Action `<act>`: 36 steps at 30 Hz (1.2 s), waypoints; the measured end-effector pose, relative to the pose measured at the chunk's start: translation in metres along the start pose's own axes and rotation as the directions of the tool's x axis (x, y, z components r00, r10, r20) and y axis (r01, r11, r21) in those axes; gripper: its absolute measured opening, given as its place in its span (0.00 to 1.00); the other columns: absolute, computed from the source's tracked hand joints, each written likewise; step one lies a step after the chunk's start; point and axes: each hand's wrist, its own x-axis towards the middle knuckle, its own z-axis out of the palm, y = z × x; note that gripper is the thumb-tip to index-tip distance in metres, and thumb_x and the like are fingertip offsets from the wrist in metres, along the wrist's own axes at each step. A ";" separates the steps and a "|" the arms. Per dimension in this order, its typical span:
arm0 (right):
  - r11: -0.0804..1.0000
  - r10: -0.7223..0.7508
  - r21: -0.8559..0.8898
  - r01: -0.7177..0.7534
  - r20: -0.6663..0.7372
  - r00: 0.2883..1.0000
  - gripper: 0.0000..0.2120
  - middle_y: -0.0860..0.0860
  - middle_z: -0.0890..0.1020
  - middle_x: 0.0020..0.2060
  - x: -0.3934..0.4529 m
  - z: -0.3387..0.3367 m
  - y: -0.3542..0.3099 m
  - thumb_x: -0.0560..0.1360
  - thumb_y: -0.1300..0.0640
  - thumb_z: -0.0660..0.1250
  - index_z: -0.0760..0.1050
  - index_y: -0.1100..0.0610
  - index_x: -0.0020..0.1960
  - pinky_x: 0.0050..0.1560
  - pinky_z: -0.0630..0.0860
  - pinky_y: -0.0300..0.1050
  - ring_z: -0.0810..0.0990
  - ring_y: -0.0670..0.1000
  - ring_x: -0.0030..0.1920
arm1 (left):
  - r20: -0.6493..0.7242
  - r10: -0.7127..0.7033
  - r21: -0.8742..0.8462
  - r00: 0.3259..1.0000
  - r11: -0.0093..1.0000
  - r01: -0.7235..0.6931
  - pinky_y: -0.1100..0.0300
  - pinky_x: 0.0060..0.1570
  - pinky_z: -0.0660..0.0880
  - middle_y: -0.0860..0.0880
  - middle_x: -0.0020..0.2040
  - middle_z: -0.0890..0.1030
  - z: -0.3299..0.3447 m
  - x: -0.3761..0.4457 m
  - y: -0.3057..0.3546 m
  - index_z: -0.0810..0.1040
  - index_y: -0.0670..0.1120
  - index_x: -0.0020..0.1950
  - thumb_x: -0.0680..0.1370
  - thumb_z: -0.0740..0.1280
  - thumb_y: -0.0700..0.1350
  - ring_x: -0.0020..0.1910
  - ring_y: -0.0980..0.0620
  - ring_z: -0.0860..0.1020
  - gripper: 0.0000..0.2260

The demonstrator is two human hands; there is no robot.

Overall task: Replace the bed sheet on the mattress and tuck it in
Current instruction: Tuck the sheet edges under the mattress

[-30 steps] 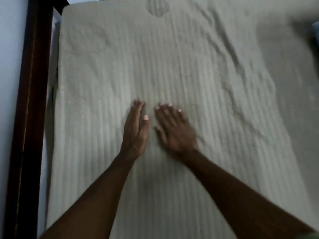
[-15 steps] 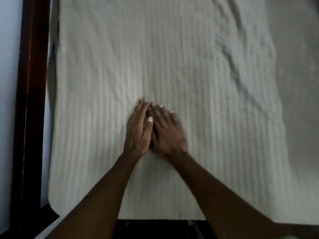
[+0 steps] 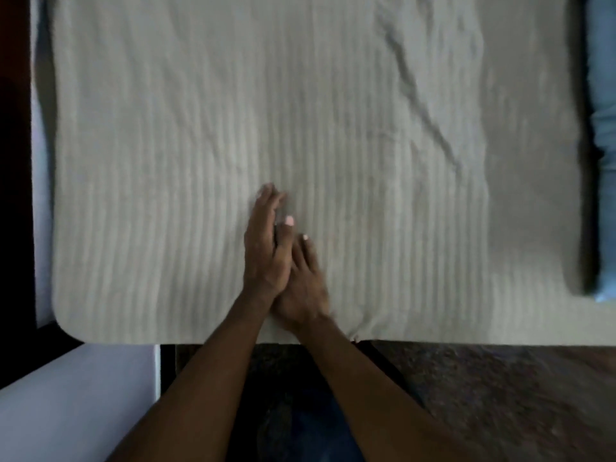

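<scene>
A pale, faintly striped bed sheet [image 3: 166,145] lies spread over the mattress and fills most of the view. Its near edge runs across the frame just below my hands. My left hand [image 3: 265,248] lies flat on the sheet with straight fingers pointing away from me. My right hand [image 3: 301,285] presses flat beside it, partly tucked under the left hand's thumb side. Both hands sit close to the near edge, around the middle. A long crease [image 3: 420,105] runs diagonally across the sheet to the upper right.
A dark wooden bed frame [image 3: 13,161] runs down the left side, with a pale wall or panel [image 3: 76,395] at the lower left. Dark patterned floor [image 3: 500,395] lies below the mattress edge. A light blue cloth [image 3: 603,128] lies along the right edge.
Both hands have slid toward me across the sheet and come together, the right now partly under the left. The view has dropped, so the mattress's near edge and floor show.
</scene>
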 end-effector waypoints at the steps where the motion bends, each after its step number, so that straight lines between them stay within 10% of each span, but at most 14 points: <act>1: 1.000 -0.010 0.003 0.010 -0.008 1.000 0.36 0.55 0.50 0.84 -0.007 0.000 0.012 0.83 0.42 0.52 0.48 0.57 0.84 0.81 0.50 0.60 0.47 0.56 0.83 | 0.036 0.059 0.098 0.998 0.993 -0.063 0.45 0.79 0.60 0.46 0.82 0.63 -0.001 -0.011 -0.008 0.69 0.43 0.78 0.86 0.59 0.48 0.82 0.51 0.59 0.21; 6: 0.958 0.255 -0.094 -0.270 -0.150 0.955 0.31 0.51 0.52 0.84 -0.048 -0.027 0.133 0.85 0.46 0.52 0.51 0.52 0.84 0.79 0.54 0.61 0.49 0.55 0.83 | 0.167 0.171 0.410 0.971 0.884 -0.226 0.43 0.79 0.57 0.47 0.84 0.56 -0.007 -0.033 -0.024 0.62 0.46 0.82 0.85 0.62 0.48 0.83 0.49 0.54 0.26; 10: 0.783 0.617 0.080 -0.617 -0.235 0.751 0.30 0.55 0.52 0.84 -0.071 -0.049 0.166 0.86 0.48 0.52 0.50 0.56 0.84 0.80 0.51 0.63 0.48 0.57 0.83 | 0.072 0.054 0.406 0.996 0.910 -0.078 0.44 0.80 0.54 0.49 0.84 0.55 0.011 -0.039 0.000 0.62 0.47 0.82 0.85 0.62 0.48 0.83 0.52 0.52 0.26; 18: 0.984 0.173 -0.021 -0.175 -0.075 0.982 0.32 0.53 0.51 0.84 -0.101 -0.012 0.093 0.85 0.47 0.57 0.51 0.56 0.84 0.81 0.52 0.58 0.48 0.53 0.83 | 0.244 0.185 0.370 0.952 0.890 -0.268 0.43 0.77 0.59 0.46 0.83 0.60 0.066 -0.074 0.023 0.64 0.44 0.81 0.86 0.58 0.45 0.83 0.50 0.56 0.23; 28: 0.769 0.636 0.091 -0.632 -0.205 0.744 0.29 0.57 0.55 0.83 -0.171 -0.069 0.239 0.84 0.49 0.49 0.54 0.58 0.83 0.80 0.52 0.63 0.52 0.58 0.83 | 0.188 0.091 0.451 0.978 0.876 -0.168 0.43 0.79 0.56 0.46 0.84 0.55 0.114 -0.086 0.057 0.60 0.45 0.83 0.84 0.61 0.51 0.83 0.49 0.52 0.28; 32: 0.960 0.277 -0.016 -0.280 -0.095 0.956 0.32 0.56 0.55 0.83 -0.117 -0.052 0.184 0.84 0.47 0.54 0.53 0.59 0.83 0.81 0.52 0.58 0.51 0.57 0.83 | 0.319 0.219 0.266 0.922 0.913 -0.309 0.42 0.79 0.57 0.44 0.83 0.57 0.168 -0.086 0.091 0.61 0.42 0.82 0.85 0.57 0.52 0.83 0.48 0.54 0.27; 36: 0.984 0.157 -0.061 -0.165 -0.117 0.981 0.31 0.52 0.57 0.83 -0.136 -0.065 0.265 0.84 0.44 0.54 0.53 0.54 0.84 0.81 0.54 0.54 0.54 0.54 0.82 | 0.178 0.132 0.423 0.975 0.884 -0.197 0.46 0.78 0.57 0.46 0.83 0.60 0.203 -0.080 0.106 0.63 0.44 0.82 0.86 0.56 0.52 0.82 0.50 0.57 0.25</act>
